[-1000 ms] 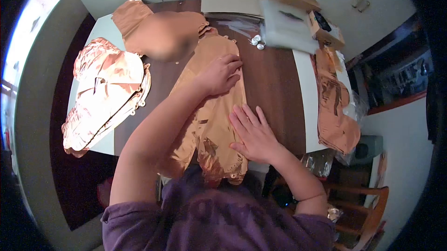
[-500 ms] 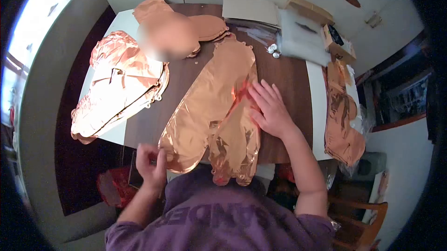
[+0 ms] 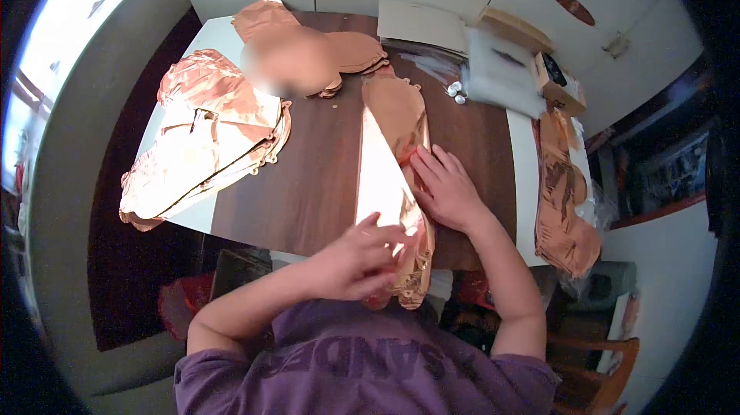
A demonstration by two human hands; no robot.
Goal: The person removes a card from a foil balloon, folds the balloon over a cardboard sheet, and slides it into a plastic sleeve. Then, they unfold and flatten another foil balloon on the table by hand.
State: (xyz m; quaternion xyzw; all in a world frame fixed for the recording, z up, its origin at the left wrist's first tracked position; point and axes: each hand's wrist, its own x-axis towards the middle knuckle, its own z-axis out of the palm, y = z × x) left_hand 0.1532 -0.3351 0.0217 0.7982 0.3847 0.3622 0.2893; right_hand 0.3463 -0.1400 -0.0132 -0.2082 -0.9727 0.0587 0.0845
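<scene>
A copper-coloured foil balloon (image 3: 393, 110), flat and folded into a long narrow strip, lies lengthwise on the brown table (image 3: 316, 176). Its lower end hangs over the near edge, and its left face shines bright white. My right hand (image 3: 445, 190) rests flat on the strip's right edge, fingers extended toward the middle. Across the lower part of the foil reaches my left hand (image 3: 358, 258), its fingers spread and somewhat blurred, fingertips over the folded layer.
On the left lies a stack of shiny foil balloons (image 3: 208, 137), with more foil balloons (image 3: 358, 51) behind it. Cardboard (image 3: 420, 26), a clear plastic bag (image 3: 505, 72) and small white pieces (image 3: 456, 93) sit at the back. Bagged foil balloons (image 3: 566, 199) line the right edge.
My left hand has swept from the left edge to the middle, and the balloon's wide left part is now folded over to the right. My right hand stays at the right edge.
</scene>
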